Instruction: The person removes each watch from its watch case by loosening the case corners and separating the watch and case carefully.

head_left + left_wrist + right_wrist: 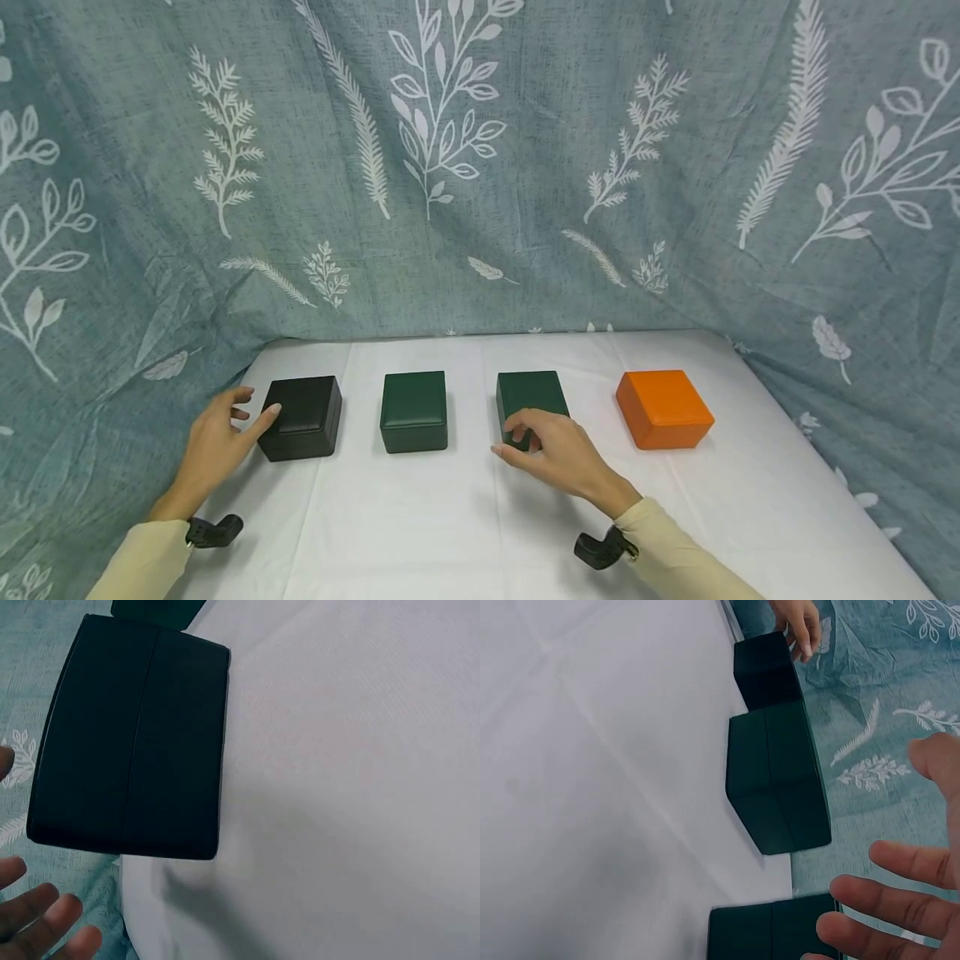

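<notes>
**Four Boxes in a Row, Two Hands Reaching**

Four small closed boxes are sitting in a line across the white table (465,533): one black box (302,417), two dark green ones and one orange box (663,408). Taking the table's middle as the clock's centre, the black box is lying at about nine o'clock, the first green box (414,411) just left of centre, the second green box (529,398) just right of centre, and the orange box out at three o'clock. All four are standing apart from one another, none touching.

Two hands are working, one at each of two boxes. The left hand (213,450) is lying at the black box's eight o'clock side, fingers stretched and relaxed, with one fingertip touching the box's left top edge; it is gripping nothing. From the left wrist view the black box is filling the upper left, and only loose fingertips (45,922) are showing below it.

The right hand (551,450) is resting at the six o'clock edge of the second green box, fingers bent lightly over its front rim and touching it; whether they are pinching the lid I cannot tell. In the right wrist view its fingers (900,900) are spreading open above that box's corner.

One patterned blue-grey cloth (480,167) is hanging behind the table at twelve o'clock. Two cream sleeves are covering the forearms.
</notes>
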